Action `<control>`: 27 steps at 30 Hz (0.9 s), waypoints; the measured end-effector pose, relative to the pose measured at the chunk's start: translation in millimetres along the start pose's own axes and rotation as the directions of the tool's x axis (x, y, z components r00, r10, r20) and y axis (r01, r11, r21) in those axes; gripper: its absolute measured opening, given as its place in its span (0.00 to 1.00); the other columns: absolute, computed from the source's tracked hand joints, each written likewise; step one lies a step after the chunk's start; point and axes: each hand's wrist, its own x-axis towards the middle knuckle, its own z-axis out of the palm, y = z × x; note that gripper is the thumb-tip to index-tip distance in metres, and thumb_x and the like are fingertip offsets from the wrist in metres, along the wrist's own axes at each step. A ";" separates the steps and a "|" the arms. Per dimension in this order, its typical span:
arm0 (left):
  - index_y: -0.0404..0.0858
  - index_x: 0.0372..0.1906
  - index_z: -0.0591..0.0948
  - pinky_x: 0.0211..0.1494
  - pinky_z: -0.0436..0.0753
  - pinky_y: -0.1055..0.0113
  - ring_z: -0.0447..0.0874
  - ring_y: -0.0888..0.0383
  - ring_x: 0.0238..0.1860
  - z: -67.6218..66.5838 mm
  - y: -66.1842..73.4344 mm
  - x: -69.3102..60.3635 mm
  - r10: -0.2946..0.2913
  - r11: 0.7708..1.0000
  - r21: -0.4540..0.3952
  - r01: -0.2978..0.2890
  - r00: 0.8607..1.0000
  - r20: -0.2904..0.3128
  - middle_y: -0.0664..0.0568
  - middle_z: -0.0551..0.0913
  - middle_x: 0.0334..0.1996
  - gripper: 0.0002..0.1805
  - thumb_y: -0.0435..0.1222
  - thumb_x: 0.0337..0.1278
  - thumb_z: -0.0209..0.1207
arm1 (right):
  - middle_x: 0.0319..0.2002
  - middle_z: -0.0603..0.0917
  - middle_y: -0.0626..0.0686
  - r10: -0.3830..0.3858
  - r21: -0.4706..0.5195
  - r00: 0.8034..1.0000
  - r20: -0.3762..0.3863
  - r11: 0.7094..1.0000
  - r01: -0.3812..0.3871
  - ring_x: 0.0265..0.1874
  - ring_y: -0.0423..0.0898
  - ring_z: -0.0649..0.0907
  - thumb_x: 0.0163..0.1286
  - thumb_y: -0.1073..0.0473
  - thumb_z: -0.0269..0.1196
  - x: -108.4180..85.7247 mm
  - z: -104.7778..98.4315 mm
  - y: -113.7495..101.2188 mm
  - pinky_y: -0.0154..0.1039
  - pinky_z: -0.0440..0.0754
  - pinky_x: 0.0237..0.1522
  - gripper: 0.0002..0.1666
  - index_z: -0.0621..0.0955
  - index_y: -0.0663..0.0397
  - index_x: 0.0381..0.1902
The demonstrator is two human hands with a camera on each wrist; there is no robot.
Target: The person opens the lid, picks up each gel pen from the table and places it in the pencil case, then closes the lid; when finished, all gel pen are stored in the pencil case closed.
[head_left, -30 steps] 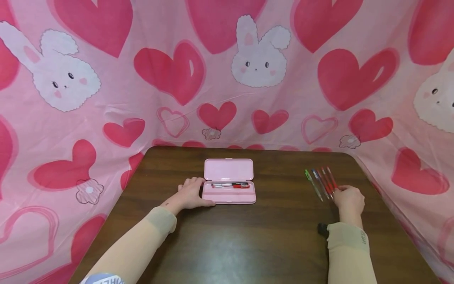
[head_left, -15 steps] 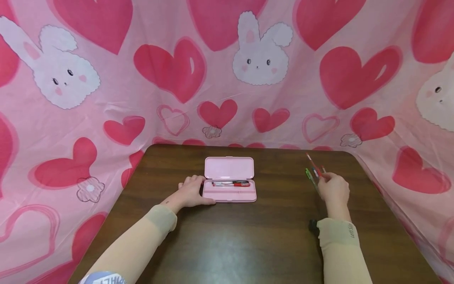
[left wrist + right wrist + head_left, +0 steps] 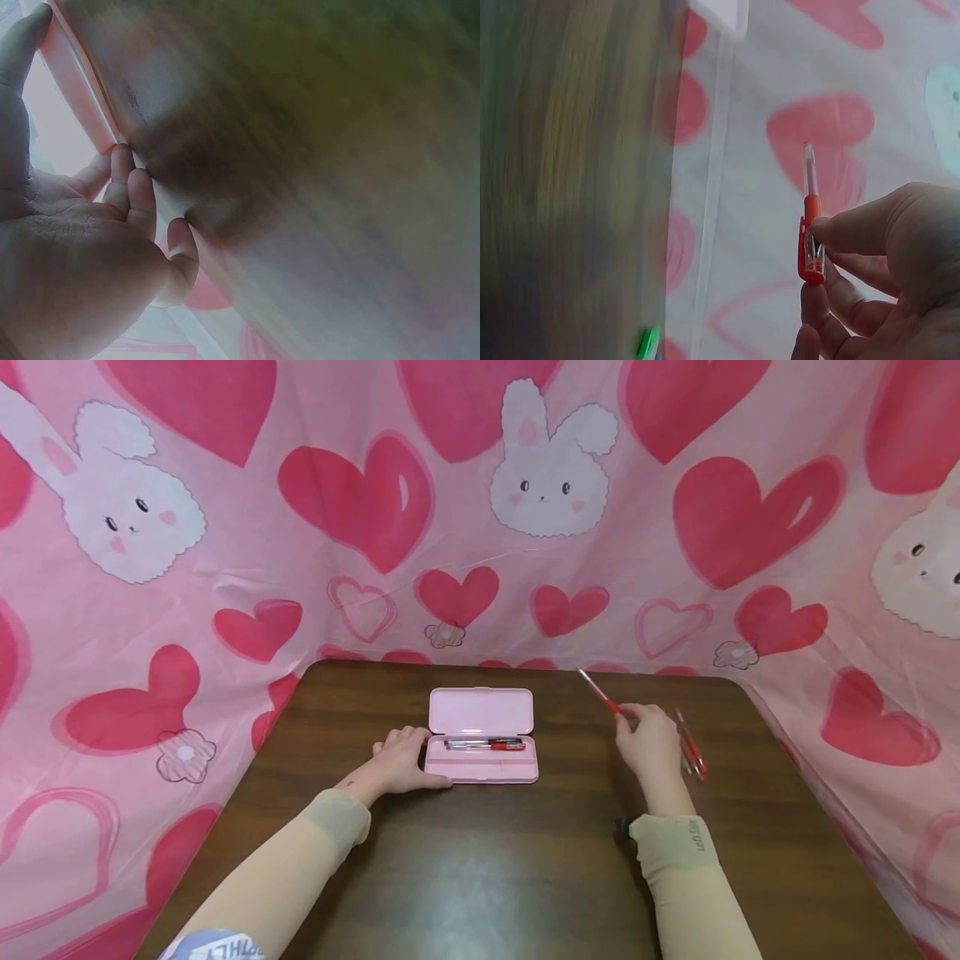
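The pink pencil case [image 3: 480,772] lies with its lid up; a black pen and a red pen [image 3: 510,744] rest in its rear compartment. My left hand [image 3: 401,764] holds the case's left end, thumb at the front edge; the left wrist view shows this hand [image 3: 90,247] with its fingers along the pink case [image 3: 79,90]. Right of the case, my right hand [image 3: 651,743] pinches a red pen [image 3: 598,690] above the table. In the right wrist view the hand [image 3: 885,277] has thumb and fingers on that clear and red pen [image 3: 811,202].
More pens, some red [image 3: 692,747], lie on the brown wooden table [image 3: 480,868] to the right of my right hand, partly hidden by it. A green pen end [image 3: 649,343] shows in the right wrist view. Pink heart-and-rabbit cloth [image 3: 457,535] hangs behind the table.
My right hand has picked up a red pen from the group at the right and moved left with it. My left hand stays at the case.
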 end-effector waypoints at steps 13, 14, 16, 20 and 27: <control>0.42 0.76 0.73 0.66 0.70 0.39 0.70 0.44 0.69 2.3 -2.2 2.6 -0.001 1.000 0.003 0.001 1.000 0.006 0.45 0.79 0.69 0.59 0.73 0.45 0.75 | 0.47 0.89 0.64 -0.205 0.038 0.978 0.021 0.978 0.204 0.46 0.65 0.87 0.75 0.60 0.70 -17.4 29.6 -49.7 0.62 0.84 0.52 0.13 0.92 0.60 0.53; 0.42 0.76 0.73 0.66 0.70 0.39 0.70 0.44 0.69 2.3 -2.5 2.7 0.002 1.000 0.003 -0.002 1.000 0.009 0.45 0.79 0.69 0.59 0.73 0.45 0.75 | 0.47 0.89 0.64 -0.211 0.036 0.977 0.023 0.977 0.210 0.46 0.64 0.87 0.75 0.60 0.70 -18.8 32.4 -52.5 0.62 0.84 0.52 0.13 0.92 0.60 0.52; 0.42 0.76 0.73 0.66 0.70 0.39 0.70 0.43 0.69 1.4 -3.1 2.7 0.002 1.000 0.006 -0.002 1.000 0.007 0.44 0.79 0.69 0.59 0.73 0.45 0.75 | 0.46 0.90 0.62 -0.233 0.039 0.972 0.032 0.972 0.231 0.46 0.63 0.86 0.74 0.60 0.71 -21.4 38.5 -59.3 0.61 0.85 0.52 0.12 0.92 0.58 0.52; 0.42 0.75 0.74 0.65 0.70 0.39 0.71 0.43 0.69 -1.3 -4.3 2.0 -0.005 1.000 0.013 0.005 1.000 -0.006 0.44 0.79 0.69 0.58 0.72 0.44 0.76 | 0.47 0.91 0.60 -0.292 0.039 0.952 0.088 0.956 0.290 0.46 0.61 0.86 0.74 0.59 0.71 -26.3 52.7 -74.5 0.59 0.86 0.52 0.12 0.93 0.55 0.52; 0.42 0.74 0.74 0.64 0.71 0.38 0.71 0.43 0.69 2.7 -3.4 3.2 0.012 1.000 0.003 -0.012 1.000 -0.001 0.44 0.79 0.69 0.58 0.73 0.44 0.76 | 0.50 0.91 0.57 -0.311 0.005 0.932 0.188 0.949 0.316 0.48 0.58 0.85 0.73 0.58 0.73 -35.2 66.5 -88.9 0.58 0.85 0.58 0.13 0.93 0.51 0.53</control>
